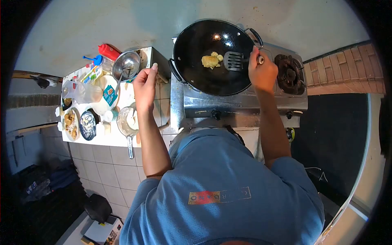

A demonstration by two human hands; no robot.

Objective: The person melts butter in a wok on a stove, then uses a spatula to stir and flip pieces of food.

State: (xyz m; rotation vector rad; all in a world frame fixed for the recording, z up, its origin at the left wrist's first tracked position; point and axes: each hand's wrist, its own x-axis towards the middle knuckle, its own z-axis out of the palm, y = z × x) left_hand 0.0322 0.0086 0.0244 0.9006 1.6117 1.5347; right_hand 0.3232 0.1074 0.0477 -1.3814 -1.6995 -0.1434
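My right hand (pixel 263 71) is closed around the handle of a black slotted spatula (pixel 234 61), whose blade rests inside a black wok (pixel 204 81). Just left of the blade, a yellowish piece of food (pixel 210 61) with smaller bits beside it lies in the wok. My left hand (pixel 145 83) is raised left of the wok with fingers curled and thumb up; whether it pinches anything small is hidden. Near it is a metal bowl (pixel 126 65) with a utensil leaning in it.
The wok stands on a metal gas stove (pixel 200 110) with a second burner (pixel 290 74) at right. A white table (pixel 104 141) at left bears a red bottle (pixel 109 52), a saucepan (pixel 128 122), a dark bowl (pixel 88 124) and a plate of food (pixel 71 123).
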